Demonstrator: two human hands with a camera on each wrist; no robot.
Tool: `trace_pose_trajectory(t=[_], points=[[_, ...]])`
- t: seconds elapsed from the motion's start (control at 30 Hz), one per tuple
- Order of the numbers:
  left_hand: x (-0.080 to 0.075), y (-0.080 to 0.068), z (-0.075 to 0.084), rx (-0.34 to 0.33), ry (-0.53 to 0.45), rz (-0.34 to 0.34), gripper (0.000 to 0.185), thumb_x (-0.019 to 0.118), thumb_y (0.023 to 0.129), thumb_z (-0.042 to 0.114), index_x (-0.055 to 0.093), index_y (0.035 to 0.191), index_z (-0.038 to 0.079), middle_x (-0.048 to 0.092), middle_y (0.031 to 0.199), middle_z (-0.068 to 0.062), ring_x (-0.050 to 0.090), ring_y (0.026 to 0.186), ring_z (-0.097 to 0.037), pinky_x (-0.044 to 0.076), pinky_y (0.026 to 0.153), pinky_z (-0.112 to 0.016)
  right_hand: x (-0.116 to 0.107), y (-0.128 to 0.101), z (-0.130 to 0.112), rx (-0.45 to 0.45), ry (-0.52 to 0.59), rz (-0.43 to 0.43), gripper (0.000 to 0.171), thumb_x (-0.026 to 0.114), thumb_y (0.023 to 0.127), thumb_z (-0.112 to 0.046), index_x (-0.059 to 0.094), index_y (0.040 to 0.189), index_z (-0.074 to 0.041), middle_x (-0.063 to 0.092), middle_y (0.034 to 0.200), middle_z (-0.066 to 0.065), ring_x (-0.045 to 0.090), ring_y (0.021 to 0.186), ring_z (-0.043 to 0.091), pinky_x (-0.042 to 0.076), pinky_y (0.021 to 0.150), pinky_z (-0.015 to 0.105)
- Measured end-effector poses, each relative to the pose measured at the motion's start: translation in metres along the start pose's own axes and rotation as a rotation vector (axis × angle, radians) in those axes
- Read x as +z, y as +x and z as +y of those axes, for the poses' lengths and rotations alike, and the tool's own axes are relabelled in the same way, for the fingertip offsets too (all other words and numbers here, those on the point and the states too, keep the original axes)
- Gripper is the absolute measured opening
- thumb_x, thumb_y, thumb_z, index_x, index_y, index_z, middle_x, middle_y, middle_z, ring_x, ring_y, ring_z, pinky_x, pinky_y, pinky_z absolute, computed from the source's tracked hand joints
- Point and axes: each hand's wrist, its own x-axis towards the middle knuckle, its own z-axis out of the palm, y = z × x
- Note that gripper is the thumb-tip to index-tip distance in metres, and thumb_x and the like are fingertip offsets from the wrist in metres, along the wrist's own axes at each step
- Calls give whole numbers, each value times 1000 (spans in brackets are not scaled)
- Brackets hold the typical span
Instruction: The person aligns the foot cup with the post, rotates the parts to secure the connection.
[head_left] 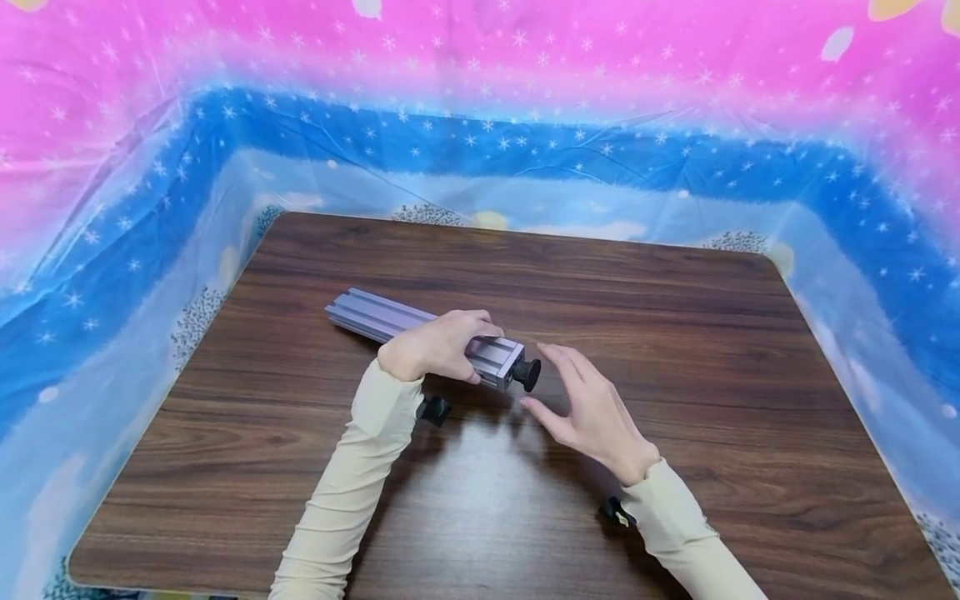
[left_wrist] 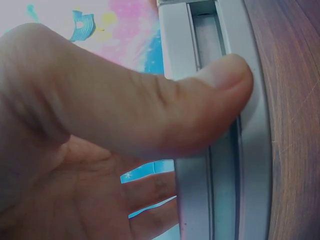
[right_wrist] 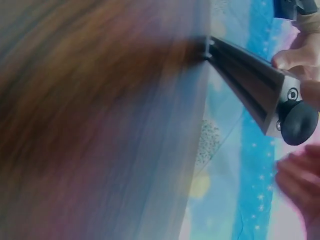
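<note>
A silver aluminium extrusion profile [head_left: 382, 317] with long slots lies slantwise over the table. A round black knob [head_left: 531, 375] sticks out of its right end. My left hand [head_left: 442, 343] grips the profile near the knob end; in the left wrist view the thumb [left_wrist: 210, 100] presses along the slotted side of the profile [left_wrist: 225, 190]. Just right of the knob, my right hand [head_left: 588, 408] holds nothing, its thumb and fingers spread apart. The right wrist view shows the black knob [right_wrist: 299, 122] on the profile's end plate, with the right fingers [right_wrist: 300, 180] apart from it.
The dark wood-grain table [head_left: 675, 308] has rounded corners. A pink and blue snowflake cloth [head_left: 487, 142] hangs around its back and sides. Black straps or mounts [head_left: 433, 410] sit at both wrists, below the cream sleeves [head_left: 367, 467].
</note>
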Motion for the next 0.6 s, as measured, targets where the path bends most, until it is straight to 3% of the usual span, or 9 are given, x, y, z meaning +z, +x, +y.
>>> trace_pose_trajectory(t=[0.13,0.23,0.33,0.5,0.6], points=[[-1,-1,0,-6,-12,-3,60,86,73,6,66,130,2,62,112,-10,58,96,-24,49,89,-35,0,0,3,-158,22,-9,73,85,81,-15,52,144,1,57,141,16,59,127,27,50,103,37],[-1,-2,-1,-5,-20,-6,59,86,73,6,66,129,1,61,112,-10,58,96,-24,49,89,-35,2,0,5,-237,12,17,69,84,77,-2,56,141,1,60,139,16,62,123,27,52,100,34],[0,-2,-1,-4,-26,-7,59,86,73,5,66,128,1,62,112,-10,58,96,-24,49,89,-34,4,1,6,-278,4,50,60,81,79,1,60,136,1,64,133,16,65,118,27,54,96,35],[1,-1,-1,-13,-24,-8,60,85,73,5,66,130,2,61,113,-10,58,96,-24,49,89,-35,4,2,7,-238,-23,79,43,72,94,-18,64,131,3,70,123,15,70,108,27,57,90,38],[0,-1,0,-15,-24,-5,60,85,73,5,66,130,3,61,113,-10,57,95,-23,49,88,-34,4,2,6,-177,-47,92,46,63,100,-35,66,125,3,73,112,15,72,97,27,58,83,39]])
